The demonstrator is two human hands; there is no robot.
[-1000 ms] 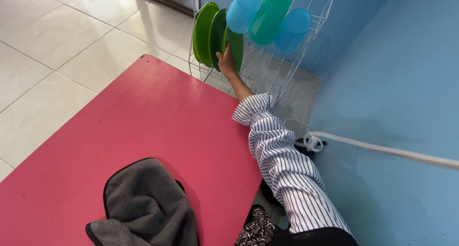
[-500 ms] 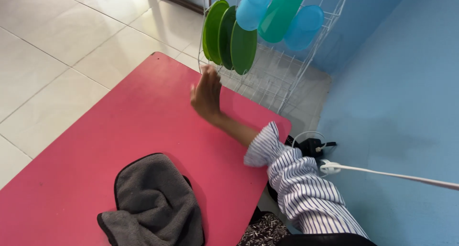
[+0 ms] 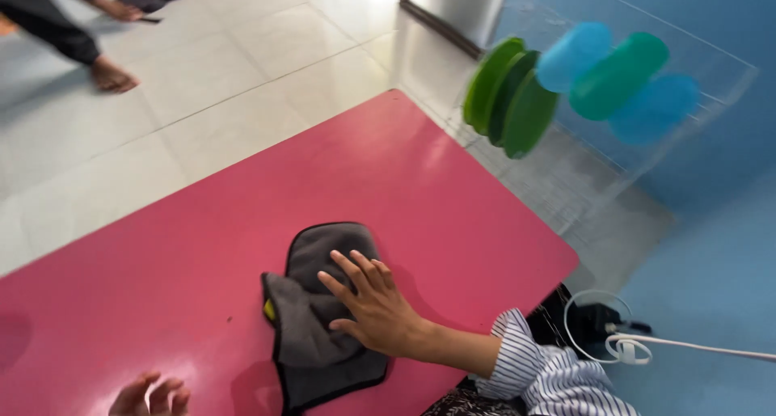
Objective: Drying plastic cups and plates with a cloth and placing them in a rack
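My right hand [image 3: 372, 307] lies flat with fingers spread on a dark grey cloth [image 3: 319, 303] that is crumpled on the pink table [image 3: 242, 246]. At the bottom edge my left hand [image 3: 149, 396] just shows, fingers curled and apart, holding nothing, resting near the table surface left of the cloth. A striped sleeve covers my right forearm.
A white wire rack [image 3: 614, 141] stands past the table's far corner, with three green plates [image 3: 509, 101] upright and blue and teal cups [image 3: 618, 76] tipped on it. A white cable and black plug [image 3: 602, 327] lie on the floor at right. Another person's feet [image 3: 109, 76] are at top left.
My right hand has drawn back from the plates in the rack and come down onto the grey cloth. The view has swung left, and my left hand has come into sight.
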